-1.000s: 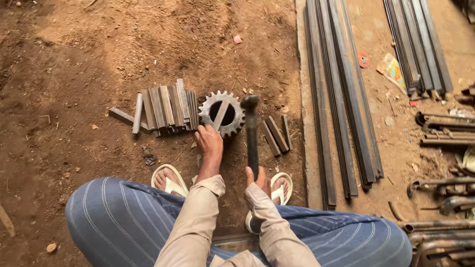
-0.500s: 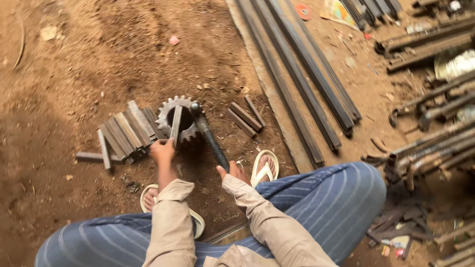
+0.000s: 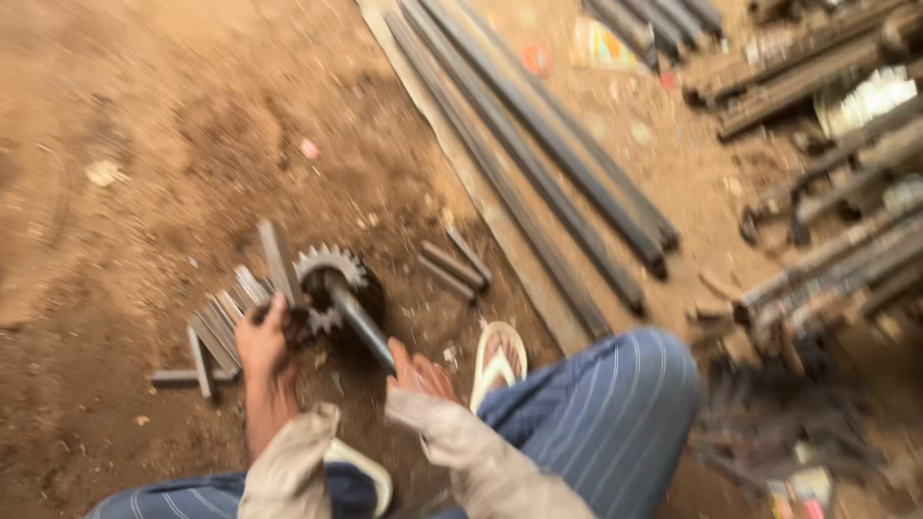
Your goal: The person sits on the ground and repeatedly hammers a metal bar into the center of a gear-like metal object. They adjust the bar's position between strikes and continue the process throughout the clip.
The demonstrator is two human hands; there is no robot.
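The picture is blurred. A toothed metal gear wheel (image 3: 327, 279) lies on the dirt ground in front of me. My left hand (image 3: 258, 336) is closed around a short flat metal bar (image 3: 277, 261) that sticks up beside the gear. My right hand (image 3: 420, 373) holds the handle of a dark hammer (image 3: 356, 315), and the hammer's head rests in the middle of the gear. A row of short metal bars (image 3: 219, 327) lies just left of the gear, by my left hand.
Three short bars (image 3: 454, 264) lie right of the gear. Long steel bars (image 3: 538, 159) run diagonally across the ground beyond. A heap of metal rods and scrap (image 3: 827, 231) fills the right side. My sandalled foot (image 3: 498, 358) and striped trouser leg (image 3: 615, 404) are below.
The view has swung, so everything has shifted left and down. My left hand has lifted a short bar upright beside the gear. The hammer still rests on the gear.
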